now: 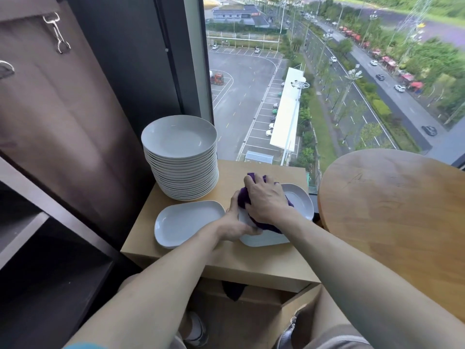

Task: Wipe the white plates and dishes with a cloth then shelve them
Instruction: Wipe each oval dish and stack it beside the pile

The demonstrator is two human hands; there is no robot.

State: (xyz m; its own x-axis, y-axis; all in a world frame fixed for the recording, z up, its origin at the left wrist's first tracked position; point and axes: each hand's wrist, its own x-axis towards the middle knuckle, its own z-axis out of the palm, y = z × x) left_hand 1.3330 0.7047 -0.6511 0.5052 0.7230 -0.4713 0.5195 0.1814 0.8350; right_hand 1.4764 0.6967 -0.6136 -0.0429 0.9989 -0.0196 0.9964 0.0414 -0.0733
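Left hand [235, 222]: gripping the near rim of a white dish [264, 240], fingers curled round it.
Right hand [264, 200]: bunching a purple cloth [242, 197] and pressing it onto that dish.
Beside left hand: an oblong dish [186, 222] is lying flat.
Beyond hands: a plate stack [181, 157] is waiting.
Progress: seemingly early, wiping underway and nothing showing as shelved.

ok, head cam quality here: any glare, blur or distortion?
Head view: soft daylight through the window, no glare on the plate stack; wide-angle bend in its frame and the round table edge; cloth and dish under it reasonably sharp; far corners outside smeared; shelf unit at left dark, little detail.
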